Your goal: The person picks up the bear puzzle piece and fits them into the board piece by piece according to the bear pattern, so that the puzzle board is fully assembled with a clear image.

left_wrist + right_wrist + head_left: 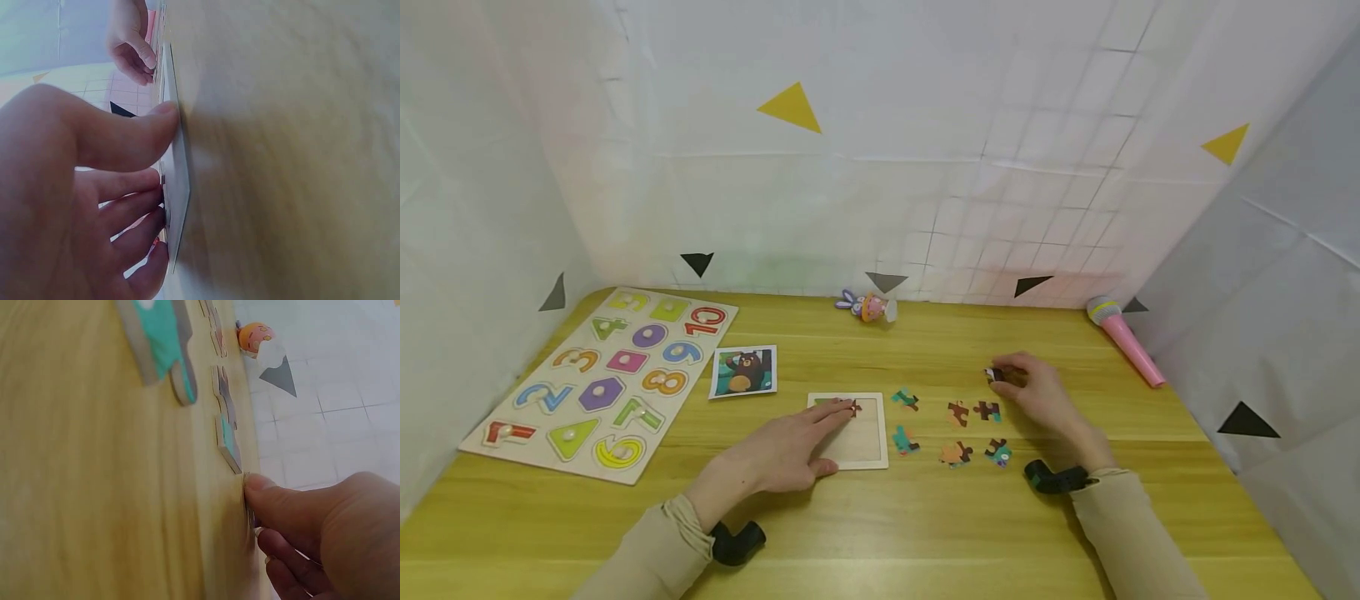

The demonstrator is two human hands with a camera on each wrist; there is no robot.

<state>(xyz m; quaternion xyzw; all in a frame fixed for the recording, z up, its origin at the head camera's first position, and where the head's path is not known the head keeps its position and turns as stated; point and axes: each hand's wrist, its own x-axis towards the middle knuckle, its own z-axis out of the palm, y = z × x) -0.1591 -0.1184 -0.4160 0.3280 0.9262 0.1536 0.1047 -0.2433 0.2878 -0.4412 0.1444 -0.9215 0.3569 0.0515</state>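
Jigsaw piece (992,376), pinched between right fingers (1013,361)

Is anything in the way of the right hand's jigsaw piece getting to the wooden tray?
Yes, loose jigsaw pieces lie flat between the right hand and the wooden tray, and the left hand covers part of the tray.

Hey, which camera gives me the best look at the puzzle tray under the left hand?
The head view: it shows the puzzle tray from above, with the left hand covering only part of it. The left wrist view catches it nearly edge-on; the right wrist view doesn't show it.
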